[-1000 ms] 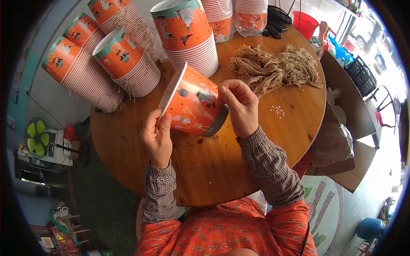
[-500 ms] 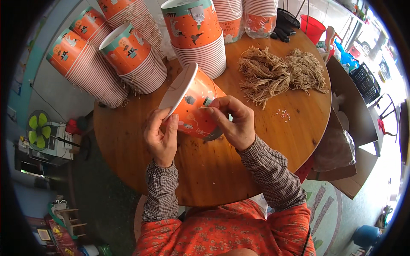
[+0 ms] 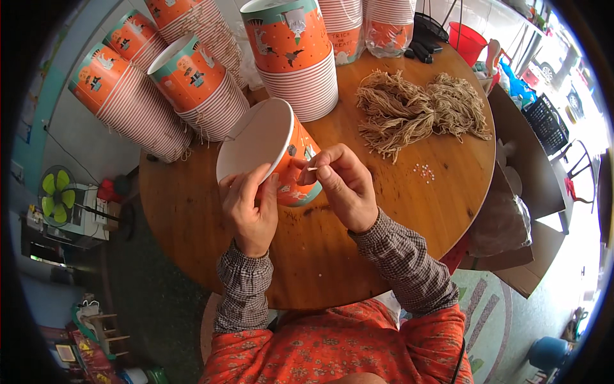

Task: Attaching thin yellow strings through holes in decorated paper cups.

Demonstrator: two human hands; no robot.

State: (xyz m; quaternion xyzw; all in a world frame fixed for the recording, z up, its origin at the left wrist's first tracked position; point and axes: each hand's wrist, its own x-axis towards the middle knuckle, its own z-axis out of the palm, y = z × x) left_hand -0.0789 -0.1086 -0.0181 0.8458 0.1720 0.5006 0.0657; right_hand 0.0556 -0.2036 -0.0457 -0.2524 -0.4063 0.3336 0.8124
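Note:
An orange paper bucket (image 3: 295, 146) with Halloween pictures is tilted over the table, its white mouth turned toward the upper left. My left hand (image 3: 251, 214) grips its near rim, fingers closed on the wall. A thin line of cord crosses the inside near the far rim. Beside the printed side, my right hand (image 3: 348, 192) pinches a short pale cord end (image 3: 312, 169) between thumb and forefinger. Whether that end runs through the bucket wall is hidden by the fingers. To the right lies a bundle of tan cords (image 3: 422, 112), with small pale beads (image 3: 424, 173) scattered below it.
A tall stack of matching buckets (image 3: 297, 83) stands just beyond my hands. More stacks (image 3: 198, 89) with cords hanging off them lean at the left. Bagged buckets (image 3: 389, 35) and a black object (image 3: 423, 50) sit at the back. Cardboard boxes (image 3: 521, 160) flank the table's right edge.
The bucket has turned so that its mouth faces me more. My right hand has drawn slightly away from its side, still pinching the cord end. My left hand has shifted a little right along the rim.

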